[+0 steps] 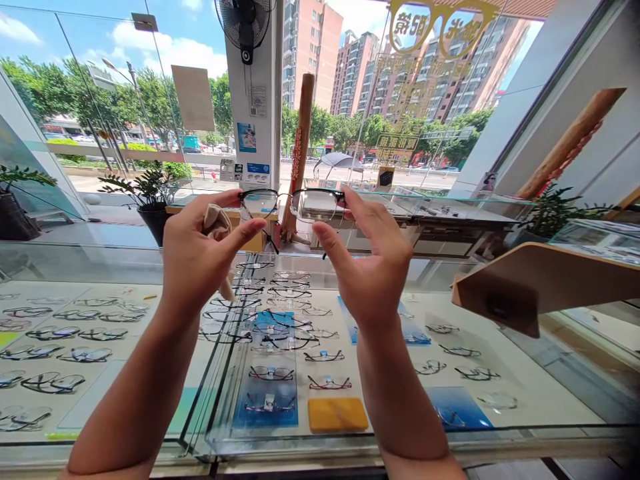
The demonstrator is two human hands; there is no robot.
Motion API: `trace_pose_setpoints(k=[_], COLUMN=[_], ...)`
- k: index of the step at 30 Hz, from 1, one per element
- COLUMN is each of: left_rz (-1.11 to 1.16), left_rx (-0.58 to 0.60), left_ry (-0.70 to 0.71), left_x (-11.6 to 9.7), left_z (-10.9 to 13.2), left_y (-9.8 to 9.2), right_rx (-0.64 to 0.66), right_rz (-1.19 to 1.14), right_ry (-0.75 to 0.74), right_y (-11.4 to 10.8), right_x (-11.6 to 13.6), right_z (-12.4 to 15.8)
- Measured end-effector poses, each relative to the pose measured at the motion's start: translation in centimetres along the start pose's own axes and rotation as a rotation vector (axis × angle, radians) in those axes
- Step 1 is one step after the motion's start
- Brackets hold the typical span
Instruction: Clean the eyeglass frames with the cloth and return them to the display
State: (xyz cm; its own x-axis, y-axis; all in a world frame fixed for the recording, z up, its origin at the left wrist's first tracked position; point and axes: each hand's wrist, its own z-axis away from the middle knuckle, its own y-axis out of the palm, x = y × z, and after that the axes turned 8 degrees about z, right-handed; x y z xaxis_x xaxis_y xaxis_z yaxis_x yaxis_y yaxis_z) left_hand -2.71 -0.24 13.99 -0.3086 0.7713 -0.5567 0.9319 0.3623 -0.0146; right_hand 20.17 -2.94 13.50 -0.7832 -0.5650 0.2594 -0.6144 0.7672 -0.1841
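A pair of eyeglasses (317,205) with a dark upper rim and clear lenses is held up in front of me, above the display counter. My left hand (203,243) grips its left end between thumb and fingers, and a crumpled beige cloth (216,223) is tucked in the same hand, hanging below the palm. My right hand (374,250) pinches the right end near the hinge, its thumb beside the lens. Both temples appear folded out and point down toward me. The curled fingers of both hands are partly hidden behind the palms.
Below stands a glass display counter (280,440) with rows of eyeglasses (271,373) inside. A yellow case (337,415) lies near its front. A brown panel (560,280) juts in at right. Beyond are a potted plant (153,213), a wooden post (303,140) and a wall fan (245,27).
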Motion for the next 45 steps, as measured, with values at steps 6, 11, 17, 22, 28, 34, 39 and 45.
trace_pose_setpoints(k=[6, 11, 17, 22, 28, 34, 39, 45], left_rz=[0.007, -0.007, -0.026, -0.06, -0.148, -0.136, -0.1, -0.108], left_rx=[-0.004, 0.014, 0.007, -0.033, -0.071, -0.068, -0.068, -0.072], left_ry=[-0.018, -0.083, -0.06, 0.03, 0.231, 0.258, 0.229, 0.244], left_x=[0.2, -0.3, -0.4, -0.2, -0.4, -0.3, -0.1, -0.1], left_z=[-0.2, -0.3, -0.3, 0.0, 0.4, 0.5, 0.6, 0.6], left_y=[0.1, 0.0, 0.0, -0.1, -0.2, -0.1, -0.1, 0.0], right_rx=[0.002, -0.015, -0.001, 0.034, 0.127, 0.142, 0.156, 0.169], right_rz=[0.027, 0.048, 0.013, -0.06, -0.124, -0.146, -0.153, -0.172], right_ry=[-0.028, -0.066, -0.043, 0.003, 0.086, 0.113, 0.138, 0.176], right_y=[0.0, 0.1, 0.1, 0.2, 0.8, 0.7, 0.6, 0.5], right_x=[0.1, -0.1, -0.1, -0.5, -1.1, -1.0, -0.9, -0.6], right_z=[0.0, 0.1, 0.1, 0.1, 0.3, 0.2, 0.2, 0.1])
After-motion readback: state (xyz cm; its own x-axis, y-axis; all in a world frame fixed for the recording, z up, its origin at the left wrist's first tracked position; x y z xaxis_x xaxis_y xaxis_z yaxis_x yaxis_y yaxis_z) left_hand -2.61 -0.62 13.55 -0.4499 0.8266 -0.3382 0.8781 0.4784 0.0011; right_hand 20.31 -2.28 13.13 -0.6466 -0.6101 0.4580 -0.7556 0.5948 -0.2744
